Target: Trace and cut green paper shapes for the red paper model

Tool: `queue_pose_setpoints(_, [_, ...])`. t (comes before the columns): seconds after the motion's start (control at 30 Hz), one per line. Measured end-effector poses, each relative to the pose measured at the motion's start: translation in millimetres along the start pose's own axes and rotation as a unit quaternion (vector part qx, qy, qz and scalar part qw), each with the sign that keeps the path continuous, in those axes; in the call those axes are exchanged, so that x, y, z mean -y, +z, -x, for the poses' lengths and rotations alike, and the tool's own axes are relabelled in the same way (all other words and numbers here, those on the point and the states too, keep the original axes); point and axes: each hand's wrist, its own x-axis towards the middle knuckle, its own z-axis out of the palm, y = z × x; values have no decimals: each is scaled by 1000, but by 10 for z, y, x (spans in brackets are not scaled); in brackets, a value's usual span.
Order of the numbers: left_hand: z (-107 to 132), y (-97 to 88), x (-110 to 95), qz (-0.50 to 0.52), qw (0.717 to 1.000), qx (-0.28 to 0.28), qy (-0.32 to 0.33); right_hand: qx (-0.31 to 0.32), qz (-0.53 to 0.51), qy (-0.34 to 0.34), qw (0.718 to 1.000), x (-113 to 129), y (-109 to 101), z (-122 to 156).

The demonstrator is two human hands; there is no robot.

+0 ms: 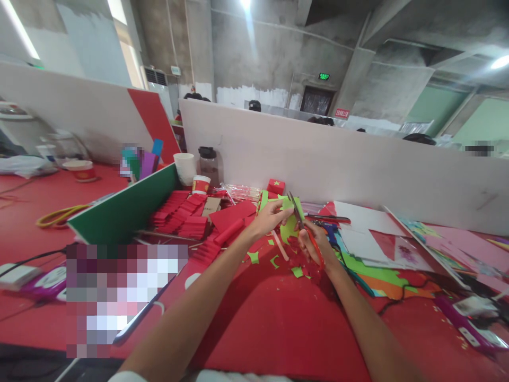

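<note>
My left hand (269,216) pinches a piece of light green paper (289,227) and holds it up over the red table (258,318). My right hand (314,243) grips red-handled scissors (302,225), whose blades point up and cut into the green paper. Small green paper scraps (296,271) lie on the table just under my hands.
Stacks of folded red paper (181,217) lie left of my hands beside a green board (123,209). Coloured paper sheets (377,265) spread out to the right. Paper cups (185,168) and a bottle (209,162) stand by the white partition (338,159). Cables and devices lie at both edges.
</note>
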Motion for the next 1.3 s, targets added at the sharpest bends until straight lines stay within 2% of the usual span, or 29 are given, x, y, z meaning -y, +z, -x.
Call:
queue_pose_setpoints(0.27, [-5,10,4,-2,1000,-22,-4,-3,-22,12,1000,12,2,0])
queue_pose_setpoints(0.47, [-20,36,49,31,999,-41,-1,-2,-8,6,1000,6,8,6])
queue_pose_setpoints(0.83, [-3,64,7,60,996,-61,-18,8,14,6,1000,-39,17,-6])
queue_pose_setpoints(1.3, [-20,15,23,31,998,-44,-21,13,63,-20,998,-10,-18,-12])
